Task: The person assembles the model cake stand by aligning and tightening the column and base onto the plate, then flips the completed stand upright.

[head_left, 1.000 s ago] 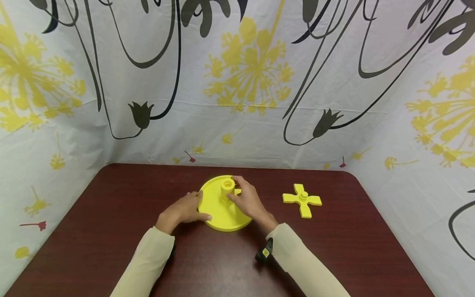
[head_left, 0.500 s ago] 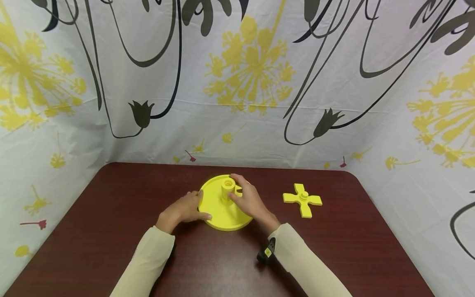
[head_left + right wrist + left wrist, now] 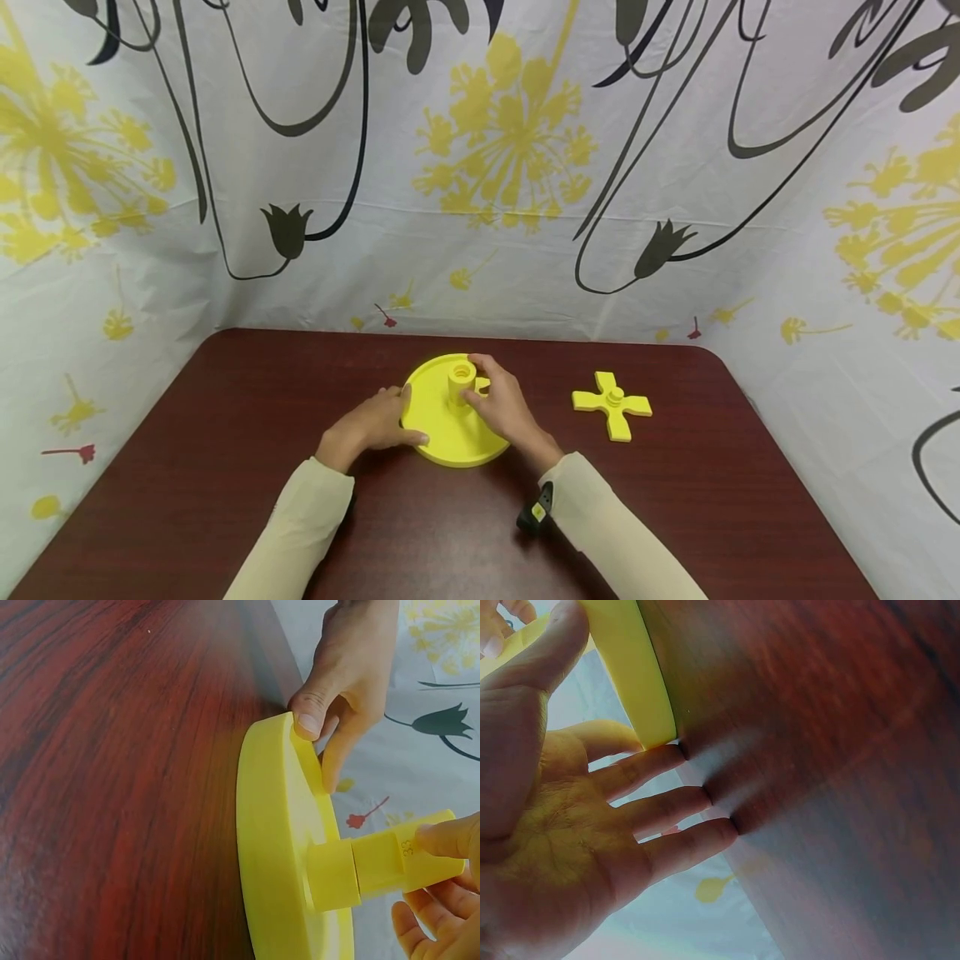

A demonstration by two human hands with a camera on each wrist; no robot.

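A round yellow plate (image 3: 450,446) with a raised rim lies flat on the table. From its middle rises a yellow post (image 3: 334,877), topped by a hollow yellow piece (image 3: 386,862) marked with small digits. My left hand (image 3: 375,421) grips the plate's left rim, thumb over the near edge. In the left wrist view its other fingers (image 3: 675,806) spread down to the tabletop. My right hand (image 3: 502,406) pinches the upper piece between thumb and fingers. A short tab (image 3: 482,384) juts from that piece between them. The right hand hides part of the plate.
To the right on the dark red-brown table (image 3: 435,542) lies a yellow four-armed cross (image 3: 613,405) with a round stub in its centre. Patterned white cloth (image 3: 510,275) hangs behind the table and along both sides.
The tab on the upper piece has shifted slightly between the right fingers, and the right hand has moved very little. The left hand, plate and cross stay in place.
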